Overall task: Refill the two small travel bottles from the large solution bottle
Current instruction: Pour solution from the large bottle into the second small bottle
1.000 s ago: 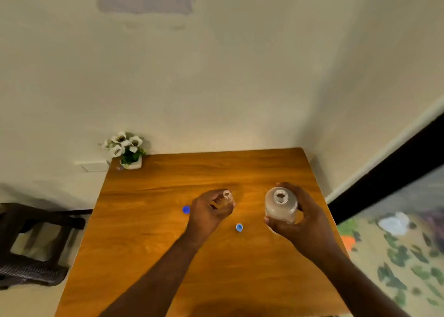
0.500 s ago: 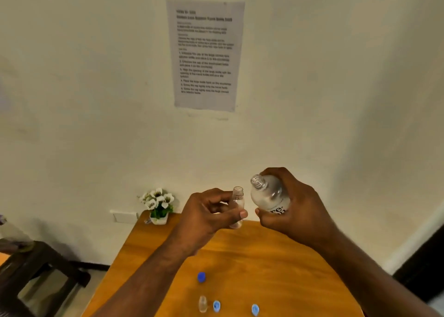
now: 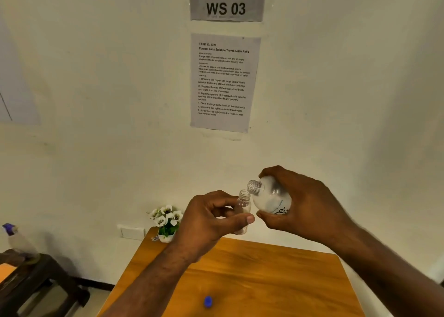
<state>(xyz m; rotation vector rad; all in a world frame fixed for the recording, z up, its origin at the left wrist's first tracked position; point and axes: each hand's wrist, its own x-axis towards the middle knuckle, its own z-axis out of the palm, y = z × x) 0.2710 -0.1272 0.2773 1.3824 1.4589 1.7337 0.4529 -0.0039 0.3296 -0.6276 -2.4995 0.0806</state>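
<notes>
My left hand (image 3: 209,220) holds a small clear travel bottle (image 3: 243,205) upright in the air above the wooden table (image 3: 264,280), its mouth uncapped. My right hand (image 3: 305,206) grips the large white solution bottle (image 3: 270,198), tilted leftward so its open threaded neck hangs just over the small bottle's mouth. No liquid stream is visible. One blue cap (image 3: 208,301) lies on the table near the bottom edge of the view. The second travel bottle is out of view.
A small pot of white flowers (image 3: 166,222) stands at the table's far left corner against the wall. A dark stool (image 3: 28,283) with a spray bottle (image 3: 18,241) on it is at the left. Paper notices (image 3: 223,81) hang on the wall.
Both hands lifted the bottles off the table and brought them together; the large bottle tilted further left until its neck reached the small bottle's mouth. The view swung upward toward the wall.
</notes>
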